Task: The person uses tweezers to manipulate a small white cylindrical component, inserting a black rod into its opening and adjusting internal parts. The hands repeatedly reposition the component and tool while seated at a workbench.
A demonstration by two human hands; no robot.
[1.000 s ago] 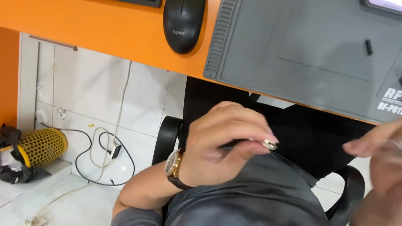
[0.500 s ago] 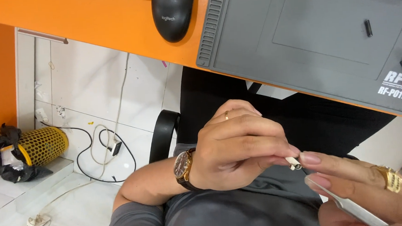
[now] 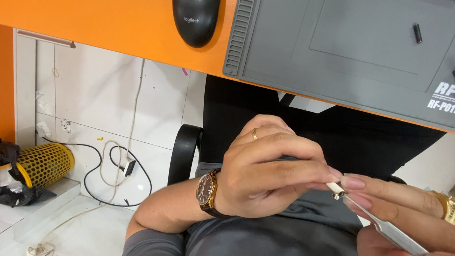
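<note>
My left hand (image 3: 271,172), with a gold ring and a brown-faced wristwatch (image 3: 207,192), is held over my lap with fingers pinched on a small white and gold part (image 3: 337,191). My right hand (image 3: 408,207), wearing a gold ring, meets it from the right and grips a slim flat metal tool (image 3: 388,231). The tool's tip touches the small part between both sets of fingertips. Most of the part is hidden by the fingers.
An orange desk (image 3: 102,20) spans the top with a black mouse (image 3: 197,15) and a grey work mat (image 3: 347,38) holding a small black cylinder (image 3: 417,33). Below are a chair armrest (image 3: 182,151), floor cables (image 3: 115,170), a yellow mesh bin (image 3: 45,163) and a power strip (image 3: 34,255).
My right hand has come in from the right edge with the metal tool and now meets my left fingertips. My left hand rose slightly and stayed pinched.
</note>
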